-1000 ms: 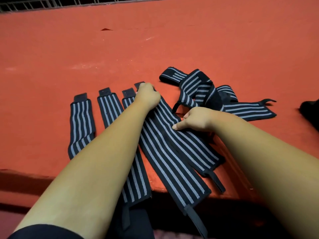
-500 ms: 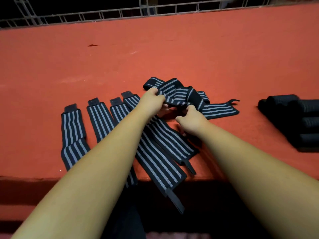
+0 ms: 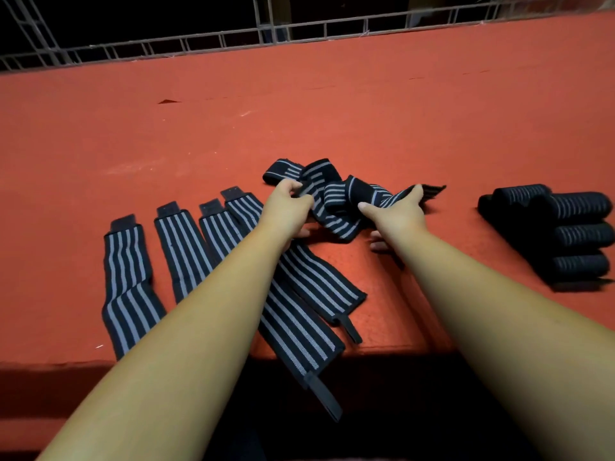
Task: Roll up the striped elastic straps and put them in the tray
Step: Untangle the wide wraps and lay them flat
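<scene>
Four flat striped straps (image 3: 181, 247) lie side by side on the red surface (image 3: 332, 111), nearest to us, below and to the left of our left hand (image 3: 288, 207). Two of them pass under our left forearm, and one hangs its tab end over the near edge.

Past them, we hold a tangled bundle of straps (image 3: 336, 197) between both hands. Our left hand curls its fingers round the bundle's left end. Our right hand (image 3: 397, 212) grips the bundle's right end, thumb out toward the middle, with a frayed dark tip of strap poking out just beyond the fingers. The bundle's loose folds sag between the two grips and touch the surface; one loop sticks out beyond our left hand.

Well to the right of our right hand sit several rolled straps (image 3: 572, 227), stacked close together as dark cylinders. Farthest off, beyond both hands, a metal railing (image 3: 199, 44) runs along the surface's far edge.
</scene>
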